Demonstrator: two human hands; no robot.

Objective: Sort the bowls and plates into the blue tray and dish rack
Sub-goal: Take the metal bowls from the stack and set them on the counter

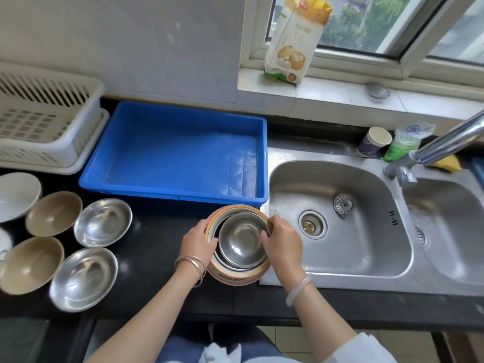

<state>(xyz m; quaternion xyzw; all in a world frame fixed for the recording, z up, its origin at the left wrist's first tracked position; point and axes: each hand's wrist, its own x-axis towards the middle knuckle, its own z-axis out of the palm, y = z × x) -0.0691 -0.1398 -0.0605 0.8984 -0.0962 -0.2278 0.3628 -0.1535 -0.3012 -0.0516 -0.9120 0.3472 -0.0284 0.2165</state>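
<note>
You are gripping the orange tub (235,277) with steel bowls (242,239) nested inside. Your left hand (196,242) is curling over its left rim, and your right hand (284,243) is pinching the right rim. The tub is hanging over the black counter (152,244), just before the blue tray's (172,193) near wall and overlapping the sink's (340,258) left lip. A stretch of counter is separating it from the loose bowls (102,222) at your left, and the dish rack (49,153) is standing just beside the tray.
</note>
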